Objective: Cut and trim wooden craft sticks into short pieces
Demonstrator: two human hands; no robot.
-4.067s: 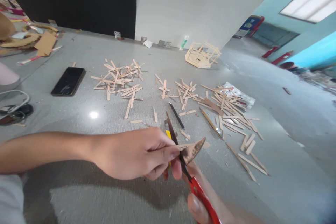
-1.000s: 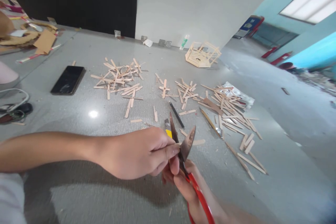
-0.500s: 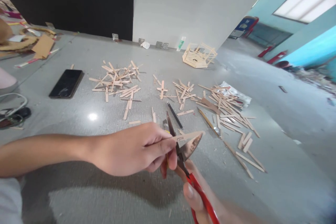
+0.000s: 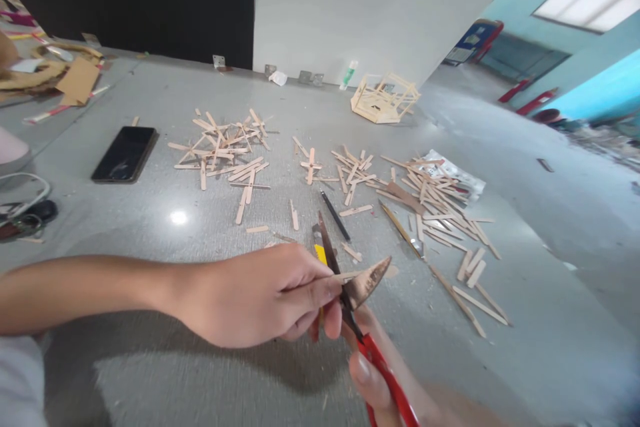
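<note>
My left hand (image 4: 270,297) is closed, pinching a wooden craft stick (image 4: 345,275) between thumb and forefinger. The stick points right and passes between the spread blades of the scissors (image 4: 367,280). Red handles of those scissors sit in my right hand (image 4: 375,380), which is wrapped round them at the lower edge of the view. Just beyond the blades lie a yellow-marked cutter (image 4: 320,252), partly hidden by my left hand, and a black pen (image 4: 335,215). A gold-handled craft knife (image 4: 400,227) rests farther right.
Loose craft sticks lie in a left pile (image 4: 225,140), a middle group (image 4: 355,170) and a right heap (image 4: 440,203) by a plastic bag (image 4: 463,177). A phone (image 4: 125,155) is at left. Near the wall stand a stick-built frame (image 4: 380,103) and a small green-white tube (image 4: 349,75).
The craft stick has turned and sunk lower between the blades, so one blade now covers part of it. My left hand has shifted slightly down and right; both hands keep their holds.
</note>
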